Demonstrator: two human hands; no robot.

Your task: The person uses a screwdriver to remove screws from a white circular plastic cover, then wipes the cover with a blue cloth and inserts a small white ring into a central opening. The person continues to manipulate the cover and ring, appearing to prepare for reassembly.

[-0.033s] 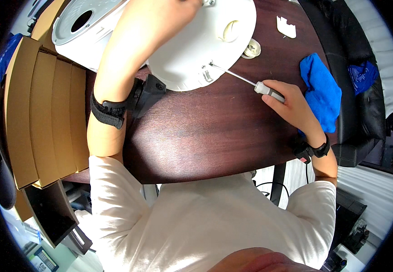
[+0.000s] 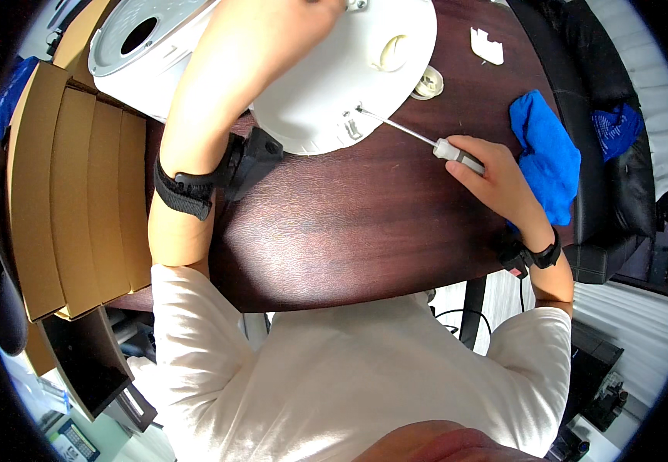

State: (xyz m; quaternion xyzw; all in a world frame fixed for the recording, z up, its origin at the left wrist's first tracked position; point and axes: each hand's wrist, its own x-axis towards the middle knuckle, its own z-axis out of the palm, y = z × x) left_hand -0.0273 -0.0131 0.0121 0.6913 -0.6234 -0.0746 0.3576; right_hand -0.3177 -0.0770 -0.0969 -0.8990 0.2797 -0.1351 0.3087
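White plastic round cover [image 2: 349, 85] lying underside-up at far edge of surface [image 2: 334, 223], overlapping a white cylindrical appliance body [image 2: 130, 58] at far left corner. Right hand [image 2: 495, 181] clenched around grey handle of screwdriver [image 2: 426, 138], near right edge; thin shaft running up-left, tip seated at a small bracket on near rim of cover. Left hand [image 2: 272, 31] resting on top of cover, forearm crossing it; fingers run out of frame at far edge, so grasp on cover cannot be told. Black wrist straps on both arms. Blue cloth [image 2: 545, 158] just beside right hand toward right edge; small round white part [image 2: 427, 82] touching or nearly touching cover rim on its right; small white clip piece [image 2: 486, 46] near far right corner, apart from the rest. Cardboard boxes [image 2: 64, 200] off left edge. Judgement for step in hand: shaft sits at a shallow slant to the screw, risk of tip camming out and stripping the head; better to raise handle until shaft lines up with screw axis, press along axis while turning slowly. Left hand to bear down on cover so it cannot rotate or slide on dark polished wood. Loose parts to be kept well away from surface edge.
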